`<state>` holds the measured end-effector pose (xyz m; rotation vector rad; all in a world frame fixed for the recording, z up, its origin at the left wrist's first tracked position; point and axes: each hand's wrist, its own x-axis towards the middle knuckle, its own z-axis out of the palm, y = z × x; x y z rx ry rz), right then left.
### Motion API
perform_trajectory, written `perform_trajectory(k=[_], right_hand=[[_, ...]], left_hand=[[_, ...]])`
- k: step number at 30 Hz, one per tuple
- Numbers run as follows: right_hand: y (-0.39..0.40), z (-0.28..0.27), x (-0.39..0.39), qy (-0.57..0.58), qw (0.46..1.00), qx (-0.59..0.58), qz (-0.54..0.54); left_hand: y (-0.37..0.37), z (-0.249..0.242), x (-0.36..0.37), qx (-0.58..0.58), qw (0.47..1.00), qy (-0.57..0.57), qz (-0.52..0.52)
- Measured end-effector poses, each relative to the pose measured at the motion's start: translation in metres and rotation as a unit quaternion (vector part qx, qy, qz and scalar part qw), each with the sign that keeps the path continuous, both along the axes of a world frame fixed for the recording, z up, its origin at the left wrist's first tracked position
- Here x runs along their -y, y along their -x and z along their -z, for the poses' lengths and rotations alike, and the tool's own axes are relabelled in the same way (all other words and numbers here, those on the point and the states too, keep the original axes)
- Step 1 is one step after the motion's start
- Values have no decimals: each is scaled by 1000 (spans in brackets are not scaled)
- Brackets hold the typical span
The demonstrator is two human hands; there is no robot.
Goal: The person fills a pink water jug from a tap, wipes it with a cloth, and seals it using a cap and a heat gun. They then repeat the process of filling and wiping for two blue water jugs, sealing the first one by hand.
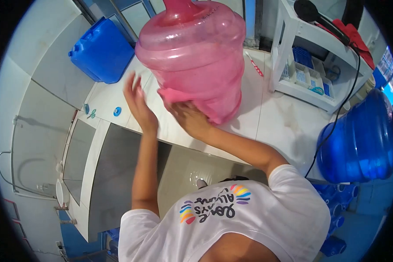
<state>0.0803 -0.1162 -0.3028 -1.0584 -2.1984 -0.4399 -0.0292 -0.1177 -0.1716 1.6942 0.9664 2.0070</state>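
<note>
White T-shirt (266, 214) with a rainbow print fills the near edge, and both bare arms reach away from it over a white counter (275, 118). Largest on that counter is a clear pink water jug (196, 52), upright at the far middle. A blue water jug (358, 139) sits at the right, off the counter's near right corner, and a blue jerrycan (101, 50) stands at the far left. A white rack (301, 30) occupies the far right.

The right hand (190, 118) presses a pink cloth (179, 97) against the near lower wall of the pink jug; its fingers are hidden in the cloth, so whether they clamp it cannot be told. The left hand (137, 105) is spread, fingers apart, just beside the jug's left side, holding nothing.

A toothbrush (254, 64) lies right of the pink jug, and a small blue ring (117, 111) lies left of the left hand.
</note>
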Motion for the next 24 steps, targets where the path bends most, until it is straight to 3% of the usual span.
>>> perform_trajectory(k=[1, 2, 3, 4, 5, 8, 10, 11, 13, 15, 16, 18, 19, 20, 21, 22, 24], right_hand=[[-18, -38, 22, 119, 985, -110, -51], [-32, -30, 25, 116, 986, -107, -56], [-44, -19, 25, -5, 998, -57, 15], [-47, -11, 24, -123, 989, -8, 83], [-45, -8, 22, -119, 990, -3, 72], [-46, -9, 23, -127, 989, -32, 63], [-65, -34, 34, -53, 997, -32, -55], [-86, -40, 34, -16, 984, -43, -171], [-113, -34, 31, -44, 971, -115, -205], [-122, -34, 36, -146, 949, -266, -90], [-123, -37, 30, -149, 949, -261, -92], [-125, -42, 19, 10, 824, -562, -75], [-125, -42, 13, 6, 828, -556, -74], [-124, -37, 7, 82, 770, -623, -113], [-121, -32, 2, 156, 700, -681, -148], [-116, -27, -2, 152, 703, -679, -145], [-103, -18, -11, 86, 748, -652, -94]], left_hand=[[2, 28, 16, -56, 994, -66, -72], [-3, 57, 38, -53, 993, -63, -86], [0, 73, 58, -232, 963, -110, -80], [-10, 85, 71, -281, 955, -92, -19], [-27, 84, 83, -281, 959, -23, 36], [-57, 94, 81, -244, 967, 71, 20], [-64, 91, 71, -206, 974, 95, 8], [-65, 97, 68, -191, 972, 135, 30], [-70, 104, 62, -215, 969, 117, 21], [-76, 112, 51, -253, 962, 98, -12], [-76, 114, 43, -249, 964, 95, -13], [-77, 115, 23, -180, 973, 138, -46], [-76, 125, 5, -148, 977, 67, -139], [-57, 136, -15, -142, 978, 63, -136], [-24, 142, -35, -27, 985, 146, 85], [-4, 142, -54, 86, 924, 218, 303], [2, 119, -86, 127, 931, 182, 289]])
